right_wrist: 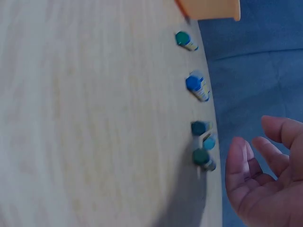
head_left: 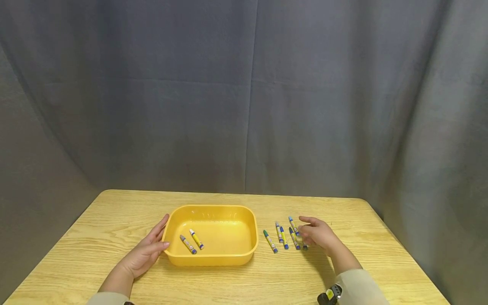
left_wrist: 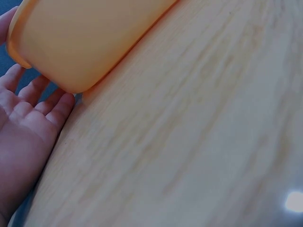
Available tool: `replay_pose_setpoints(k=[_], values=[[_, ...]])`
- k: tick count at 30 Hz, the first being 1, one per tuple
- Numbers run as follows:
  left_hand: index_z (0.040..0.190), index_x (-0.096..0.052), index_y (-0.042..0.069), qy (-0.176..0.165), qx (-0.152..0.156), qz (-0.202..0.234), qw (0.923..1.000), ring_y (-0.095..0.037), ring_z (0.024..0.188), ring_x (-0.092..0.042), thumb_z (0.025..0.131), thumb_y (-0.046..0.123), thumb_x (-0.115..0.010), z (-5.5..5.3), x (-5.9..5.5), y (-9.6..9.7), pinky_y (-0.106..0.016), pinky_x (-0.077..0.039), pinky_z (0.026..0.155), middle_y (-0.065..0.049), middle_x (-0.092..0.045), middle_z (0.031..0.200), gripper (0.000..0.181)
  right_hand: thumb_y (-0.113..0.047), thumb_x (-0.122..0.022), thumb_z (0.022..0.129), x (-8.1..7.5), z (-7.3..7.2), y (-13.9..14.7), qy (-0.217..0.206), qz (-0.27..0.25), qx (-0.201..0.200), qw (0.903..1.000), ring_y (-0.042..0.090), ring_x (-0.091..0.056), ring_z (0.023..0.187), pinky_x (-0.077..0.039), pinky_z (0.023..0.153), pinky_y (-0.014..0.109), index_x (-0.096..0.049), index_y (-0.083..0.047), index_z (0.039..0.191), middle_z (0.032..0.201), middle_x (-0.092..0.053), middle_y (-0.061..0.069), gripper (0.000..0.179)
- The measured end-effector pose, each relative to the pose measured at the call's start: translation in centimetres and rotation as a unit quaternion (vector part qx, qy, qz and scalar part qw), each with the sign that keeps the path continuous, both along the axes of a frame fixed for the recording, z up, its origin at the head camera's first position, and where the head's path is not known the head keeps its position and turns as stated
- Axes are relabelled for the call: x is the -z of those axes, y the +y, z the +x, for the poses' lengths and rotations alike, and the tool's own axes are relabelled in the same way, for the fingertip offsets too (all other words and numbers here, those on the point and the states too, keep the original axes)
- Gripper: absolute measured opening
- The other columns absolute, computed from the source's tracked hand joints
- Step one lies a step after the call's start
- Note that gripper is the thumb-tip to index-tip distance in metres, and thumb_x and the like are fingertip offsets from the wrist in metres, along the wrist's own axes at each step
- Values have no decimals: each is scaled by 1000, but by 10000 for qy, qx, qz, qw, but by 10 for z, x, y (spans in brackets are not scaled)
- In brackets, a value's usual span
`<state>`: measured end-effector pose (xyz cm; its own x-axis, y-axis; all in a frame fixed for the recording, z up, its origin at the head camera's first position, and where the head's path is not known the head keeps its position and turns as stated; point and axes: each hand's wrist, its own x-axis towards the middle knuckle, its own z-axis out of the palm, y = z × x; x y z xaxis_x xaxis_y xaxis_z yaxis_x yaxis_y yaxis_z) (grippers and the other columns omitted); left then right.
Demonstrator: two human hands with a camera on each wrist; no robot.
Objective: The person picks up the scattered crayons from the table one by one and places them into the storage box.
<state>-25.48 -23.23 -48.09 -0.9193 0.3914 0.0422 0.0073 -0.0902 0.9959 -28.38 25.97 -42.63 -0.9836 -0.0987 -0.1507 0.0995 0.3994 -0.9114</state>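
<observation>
My left hand (head_left: 142, 256) holds a yellow plastic tray (head_left: 209, 260) at its left end. Its thumb lies at the rim while the fingers (left_wrist: 34, 90) touch the outer wall. Inside the tray are a grey crayon (head_left: 188, 244) and a white crayon (head_left: 196, 239). To the right, my right hand (head_left: 319, 234) hovers over a loose group of crayons, its fingers relaxed and apart with nothing between them. That group includes a green crayon (head_left: 270, 242), a blue crayon (head_left: 284, 238), a light blue crayon (head_left: 293, 226) and a dark crayon (head_left: 305, 245) partly hidden by the hand.
A light wooden table (head_left: 274, 281) with rounded far corners bears everything. Grey curtains (head_left: 244, 106) hang behind it and along both sides. The crayons lie between the tray's right end and my right hand.
</observation>
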Motion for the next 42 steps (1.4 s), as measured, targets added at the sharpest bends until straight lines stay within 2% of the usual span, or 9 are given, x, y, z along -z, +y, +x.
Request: replay_pose_setpoints(k=[5,11,18,23,28,35,39,42], values=[[158,8,15,37,-46,16,10000,20,117,-44,94,7,-50,-1,0,-1,-6,-38,96,-21,9,164,87,-12,-53,97,7,2,7,23,33,132,9999,12,-55,75,-54,71,28,-34,11,145,105,-61,13,57],[158,9,16,45,-27,10,10000,20,117,-44,95,7,-50,-1,-1,-1,-6,-38,96,-21,9,164,86,-14,-55,97,16,2,11,-93,244,430,9987,14,-57,79,-56,73,29,-38,8,144,114,-60,18,55],[158,9,16,42,-10,63,10000,22,117,-43,95,7,-50,-1,-1,-2,-6,-37,96,-21,11,164,86,-11,-63,91,21,1,8,-30,386,722,9966,12,-58,74,-56,67,27,-44,12,139,101,-63,14,57],[158,10,17,-14,22,59,10000,22,117,-41,96,7,-49,0,1,-3,-5,-37,96,-20,12,164,86,-7,-69,82,24,1,4,83,863,862,9925,15,-59,76,-55,65,28,-50,10,135,101,-61,18,59],[158,10,19,-25,38,11,10000,22,117,-41,97,8,-48,-1,3,-3,-5,-37,95,-19,12,164,85,-3,-66,78,26,1,1,91,1064,953,9897,15,-56,72,-53,62,25,-52,10,134,100,-58,18,60],[158,9,19,-45,22,6,10000,22,118,-41,96,8,-49,-1,3,-2,-5,-37,96,-19,11,164,86,0,-60,81,25,2,1,10,790,937,9925,16,-56,73,-54,64,27,-49,11,136,100,-60,17,58],[158,8,20,-79,-13,-18,10000,23,118,-41,96,8,-49,-1,2,-1,-5,-37,96,-18,11,164,86,-2,-57,85,23,1,4,-41,502,873,9949,15,-51,73,-53,67,27,-45,9,140,95,-57,10,57],[158,8,19,-46,-12,-40,10000,23,117,-41,96,8,-50,-1,2,-1,-5,-37,96,-19,11,164,86,-5,-53,90,21,0,5,-62,89,720,9973,13,-47,70,-50,66,25,-41,6,144,89,-53,3,56]])
